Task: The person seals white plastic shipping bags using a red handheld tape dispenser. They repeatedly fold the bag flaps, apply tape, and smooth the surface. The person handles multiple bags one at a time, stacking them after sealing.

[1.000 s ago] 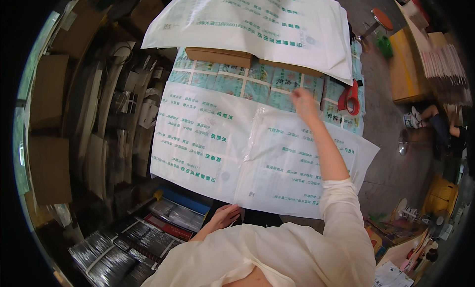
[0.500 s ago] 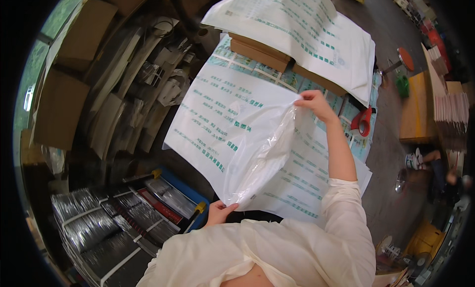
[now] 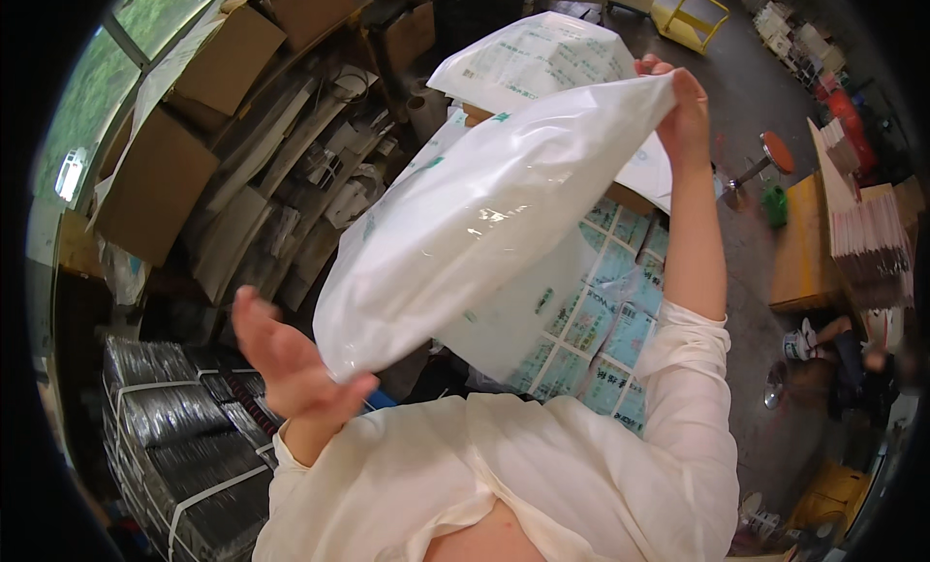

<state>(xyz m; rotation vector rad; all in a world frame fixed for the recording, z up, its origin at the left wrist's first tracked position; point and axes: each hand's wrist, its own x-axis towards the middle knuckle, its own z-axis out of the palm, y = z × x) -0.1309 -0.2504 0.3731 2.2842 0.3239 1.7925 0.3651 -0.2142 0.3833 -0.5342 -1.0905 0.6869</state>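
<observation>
A large white plastic sheet (image 3: 484,213) with green print billows up in front of me; whether it is a single sheet or a bag I cannot tell. My right hand (image 3: 678,107) pinches its far right corner, raised high. At its near left corner, my left hand (image 3: 300,373) is spread, fingers stretched up and thumb apart, somewhat blurred; the corner lies against it near the thumb. Under the sheet is a stack of blue-green printed packs (image 3: 591,320) bound with pale straps. Another white printed sheet (image 3: 538,63) covers the far end of the stack, over brown cardboard (image 3: 630,198).
Dark plastic-wrapped bundles (image 3: 208,465) with white straps stand at my near left. Cardboard boxes (image 3: 155,199) and leaning boards line the left side. To the right are a round red-topped stool (image 3: 776,152), a stack of paper (image 3: 872,242) and, farther off, a yellow trolley (image 3: 693,24).
My right hand has lifted its corner up and away, and the sheet has swung up off the packs. My left hand has moved left and spread its fingers. The red tape dispenser is now out of sight.
</observation>
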